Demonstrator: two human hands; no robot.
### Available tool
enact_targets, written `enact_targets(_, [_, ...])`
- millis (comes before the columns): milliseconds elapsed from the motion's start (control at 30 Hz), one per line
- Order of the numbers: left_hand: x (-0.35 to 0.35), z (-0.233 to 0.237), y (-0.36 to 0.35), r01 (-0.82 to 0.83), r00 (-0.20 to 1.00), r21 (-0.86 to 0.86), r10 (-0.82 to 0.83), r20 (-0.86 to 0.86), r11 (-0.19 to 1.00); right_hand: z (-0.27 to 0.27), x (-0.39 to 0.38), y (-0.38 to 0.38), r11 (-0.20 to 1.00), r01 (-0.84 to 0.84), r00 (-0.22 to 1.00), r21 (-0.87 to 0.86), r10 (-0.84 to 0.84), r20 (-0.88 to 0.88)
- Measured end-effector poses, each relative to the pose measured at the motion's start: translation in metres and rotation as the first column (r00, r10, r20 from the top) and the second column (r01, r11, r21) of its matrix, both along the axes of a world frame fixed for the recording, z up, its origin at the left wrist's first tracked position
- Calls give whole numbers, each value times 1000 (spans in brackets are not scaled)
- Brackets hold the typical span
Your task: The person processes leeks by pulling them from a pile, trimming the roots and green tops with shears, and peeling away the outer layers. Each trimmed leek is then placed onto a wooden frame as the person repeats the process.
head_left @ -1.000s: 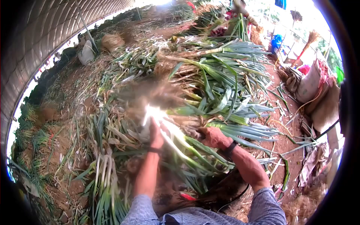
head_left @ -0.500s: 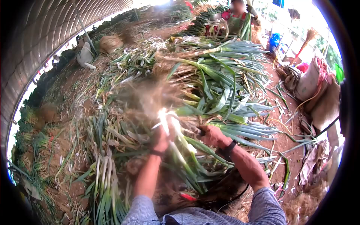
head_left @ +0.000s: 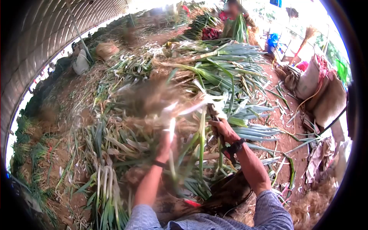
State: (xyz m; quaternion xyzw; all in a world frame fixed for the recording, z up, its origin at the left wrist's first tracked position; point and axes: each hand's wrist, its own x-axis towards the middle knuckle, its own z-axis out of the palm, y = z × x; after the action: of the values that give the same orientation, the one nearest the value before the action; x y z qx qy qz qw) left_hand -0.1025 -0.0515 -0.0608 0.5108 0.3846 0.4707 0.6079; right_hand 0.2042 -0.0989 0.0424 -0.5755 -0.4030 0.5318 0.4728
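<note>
My left hand (head_left: 165, 145) is closed round long green onions (head_left: 172, 124), smeared by motion. Their white stalks and blurred, bushy roots point up and away from me, while green leaves hang below. My right hand (head_left: 223, 129) grips a dark, slim hand tool (head_left: 222, 143) whose kind I cannot make out. Its upper end is close to a pale stalk or peeled leaf that stretches across from the left hand. A dark band is on each wrist. Under and beyond both hands lies a heap of green onions (head_left: 218, 78) with leaves towards the right.
Loose onions (head_left: 107, 184) lie at my lower left, among scattered leaf scraps. A co-worker (head_left: 234, 23) holding green onions is at the far side. Sacks (head_left: 331, 101) stand on the right, and a white bag (head_left: 81, 62) sits near the arched wall at the left.
My right hand has turned upward, bringing the tool more upright. The held onions and their roots have shifted and blurred. The view has moved slightly, and the co-worker's onions are raised higher.
</note>
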Motion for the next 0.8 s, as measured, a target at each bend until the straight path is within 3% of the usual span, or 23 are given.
enact_targets(33, [-6,-9,9,-52,999,21,52,11,998,8,4,-5,998,-61,979,-2,60,196])
enact_targets(67, [-6,29,-3,-73,980,-130,95,177,989,-10,5,-1,968,-183,895,171,92,436])
enact_targets(100, [-20,18,10,-64,970,-160,99,221,985,-26,13,-4,960,-277,741,29,195,643])
enact_targets(167, [-25,13,16,-113,967,-112,135,216,987,-17,-3,-24,908,-419,538,-18,265,800])
enact_targets(200, [-24,10,17,-139,964,-93,156,216,986,-12,-12,-33,862,-498,549,93,231,803])
enact_targets(233, [-19,17,13,-175,970,-137,194,144,975,-5,-22,-35,832,-542,476,118,188,859])
enact_targets(267, [-21,5,18,-211,967,-109,223,120,972,-10,-31,-38,801,-553,525,228,123,842])
enact_targets(333, [-23,5,23,-181,949,-155,214,232,971,-12,-43,-41,781,-590,394,205,57,917])
enact_targets(433, [-18,11,24,-191,912,-176,241,332,966,-19,-50,-41,800,-570,407,190,73,911])
enact_targets(567, [-20,26,16,-164,872,-340,297,388,926,-15,-63,-41,823,-511,471,248,27,881])
enact_targets(667, [-25,33,14,-40,835,-211,149,530,977,-19,-66,-41,823,-505,486,260,23,874])
enact_targets(800, [-24,38,9,-194,785,-356,362,503,914,-17,-74,-33,822,-525,459,222,54,887])
